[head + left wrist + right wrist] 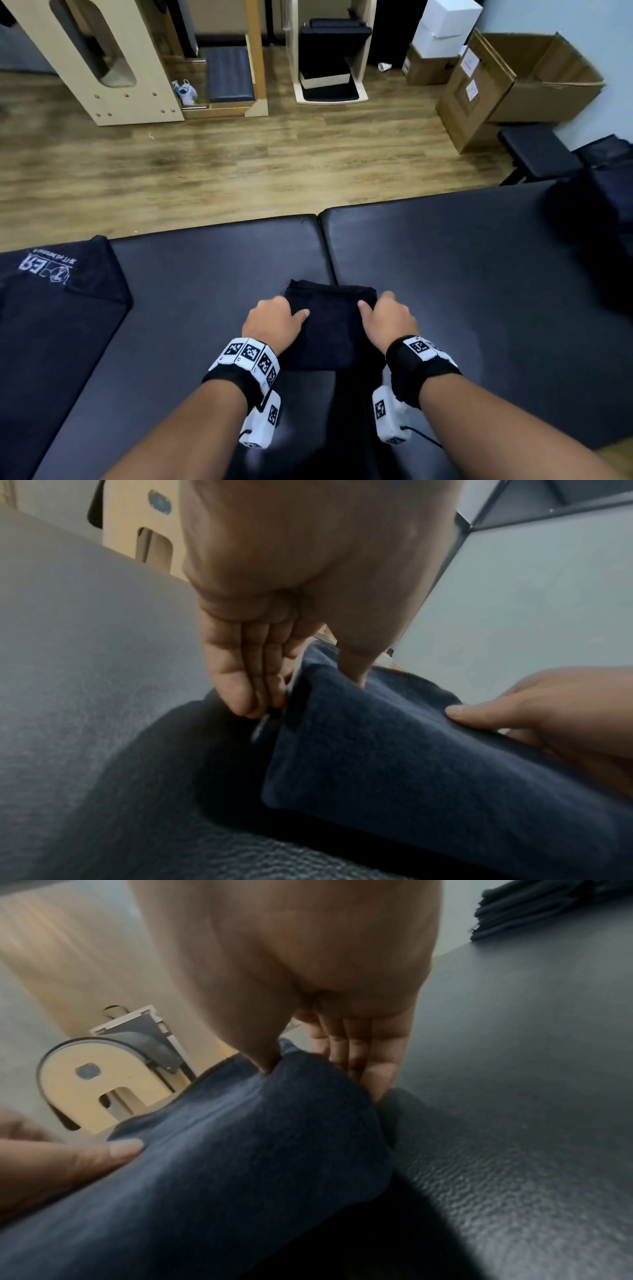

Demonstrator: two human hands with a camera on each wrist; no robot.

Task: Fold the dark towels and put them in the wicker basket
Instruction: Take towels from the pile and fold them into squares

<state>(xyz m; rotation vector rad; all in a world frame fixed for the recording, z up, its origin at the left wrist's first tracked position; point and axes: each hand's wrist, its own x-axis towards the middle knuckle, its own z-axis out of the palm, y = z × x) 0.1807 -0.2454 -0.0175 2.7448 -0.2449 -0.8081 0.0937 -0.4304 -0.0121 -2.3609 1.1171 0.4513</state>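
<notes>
A folded dark navy towel (330, 329) lies on the black padded table (462, 274), across the seam between its two cushions. My left hand (291, 307) holds the towel's left edge, thumb on top and fingers tucked down beside it. My right hand (376, 301) holds the right edge the same way. In the left wrist view, the left hand's fingers (246, 693) dig in at the towel's (411, 750) side. In the right wrist view, the right hand's fingers (371, 1074) reach down behind the towel (257, 1137). No wicker basket is in view.
A dark cloth with a white logo (61, 294) lies at the table's left end. A heap of dark towels (596, 212) sits at the far right, seen as a stack (548, 909) in the right wrist view. Cardboard boxes (513, 85) and wooden equipment (102, 61) stand on the floor beyond.
</notes>
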